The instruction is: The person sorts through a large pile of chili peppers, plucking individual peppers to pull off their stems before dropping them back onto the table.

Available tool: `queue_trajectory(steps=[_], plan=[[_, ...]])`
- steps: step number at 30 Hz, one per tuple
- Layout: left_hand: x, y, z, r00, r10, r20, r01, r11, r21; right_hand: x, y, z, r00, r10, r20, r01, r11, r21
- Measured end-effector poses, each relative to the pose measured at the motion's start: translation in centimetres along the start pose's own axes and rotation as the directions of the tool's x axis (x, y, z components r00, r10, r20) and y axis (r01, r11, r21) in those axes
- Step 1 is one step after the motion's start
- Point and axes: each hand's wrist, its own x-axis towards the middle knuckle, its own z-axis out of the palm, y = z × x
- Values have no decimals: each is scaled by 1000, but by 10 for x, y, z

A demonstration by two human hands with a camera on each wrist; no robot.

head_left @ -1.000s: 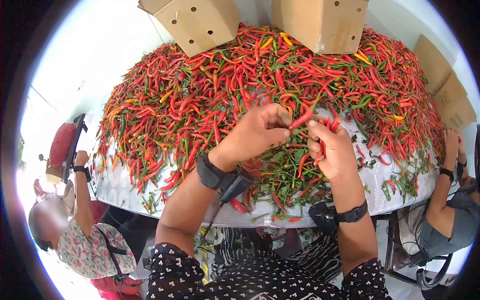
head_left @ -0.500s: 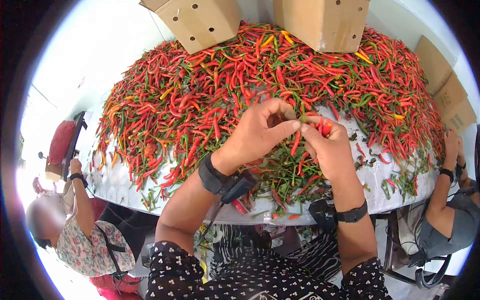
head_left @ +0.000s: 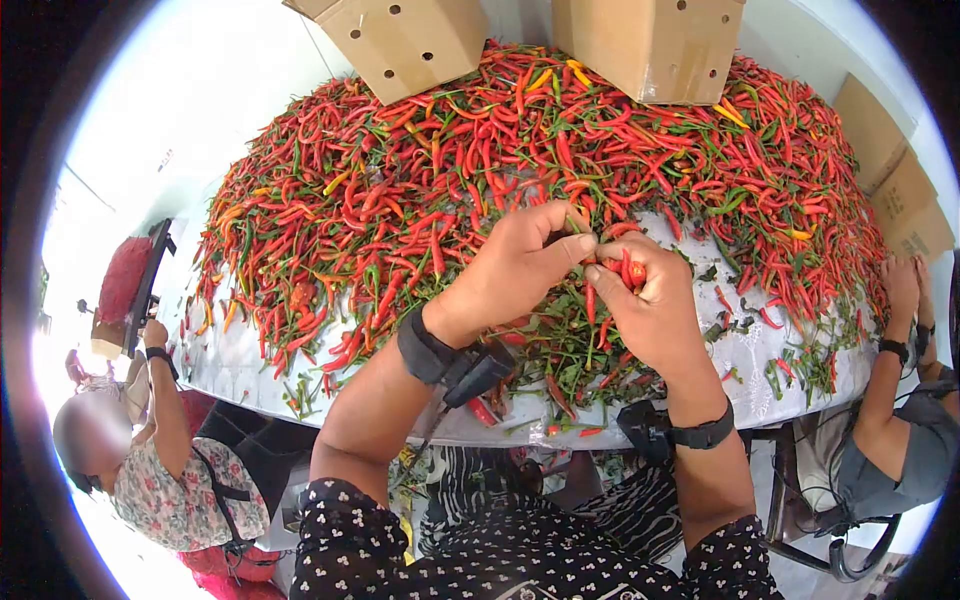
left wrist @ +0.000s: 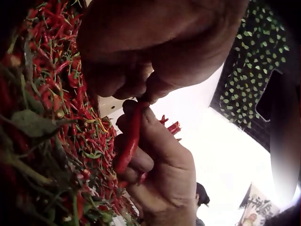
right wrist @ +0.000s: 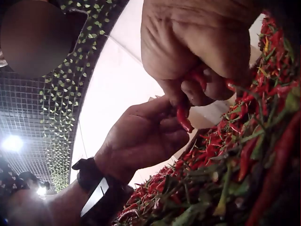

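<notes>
Where L hand (head_left: 512,264) meets R hand (head_left: 657,307), red chili (left wrist: 131,140) is pinched btwn hands.

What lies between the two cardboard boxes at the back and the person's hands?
A spread of mostly red chillies, as the head view shows.

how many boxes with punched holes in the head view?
2: left box and right box, both at the far edge of the chili pile, cut off by the frame top. More could be hidden behind.
</notes>
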Motion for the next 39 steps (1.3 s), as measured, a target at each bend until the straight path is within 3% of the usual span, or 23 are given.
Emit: queue_trajectory(steps=[2, 4, 8, 11, 13, 15, 17, 19, 23, 25, 27, 34, 36, 37, 38, 39], plan=[[1, -3, -1, 998, -49, 24, 51, 995, -81, 0, -3, -1, 1000, 8, 7, -8, 1000, 2], [1, -5, -1, 988, -127, 84, 145, 950, -275, 0, -6, -2, 1000, 15, 15, -16, 1000, 4], [1, 1, -2, 977, -163, 140, 204, 910, -360, 0, -6, -4, 995, -86, 40, 88, 995, -55], [0, 4, -2, 981, -146, 124, 181, 923, -339, 2, -6, -1, 993, -116, 7, 117, 990, -77], [-1, 7, 1, 995, -102, -13, 98, 981, -167, 1, -6, 1, 993, -107, -40, 104, 992, -76], [-2, 8, 5, 997, -59, -43, 50, 982, -179, -1, -8, 2, 984, 179, 17, -180, 976, 123], [-2, 6, 6, 997, -17, -70, 3, 982, -191, -1, -10, 1, 984, 176, 4, -175, 976, 133], [0, 1, 5, 998, 49, -44, -50, 999, -17, 0, -10, 0, 985, 175, -9, -172, 975, 144], [-1, -1, 1, 988, 141, -60, -138, 989, 55, -1, -10, -2, 985, 167, 39, -170, 983, 74], [-1, 0, -4, 996, -72, 45, 75, 993, -92, -2, -10, -3, 980, 183, 72, -187, 981, 57], [0, -3, -4, 994, -93, 64, 103, 980, -169, -2, -7, -2, 996, 61, 62, -62, 998, 21], [0, 1, -5, 968, -181, 176, 248, 812, -528, -2, -2, -4, 994, -57, 91, 52, 996, 66], [-1, 10, -8, 975, -197, 102, 222, 874, -433, -3, -5, -5, 986, 102, 129, -141, 926, 350], [-2, 13, -10, 979, -204, 25, 201, 923, -329, 0, -4, -9, 969, 214, 121, -241, 737, 631], [-1, 11, -15, 979, -204, 28, 202, 923, -327, 4, -2, -15, 936, 318, 149, -289, 458, 841], [1, 8, -23, 988, -146, -56, 143, 988, -61, 8, 1, -19, 897, 418, 141, -307, 361, 881]])
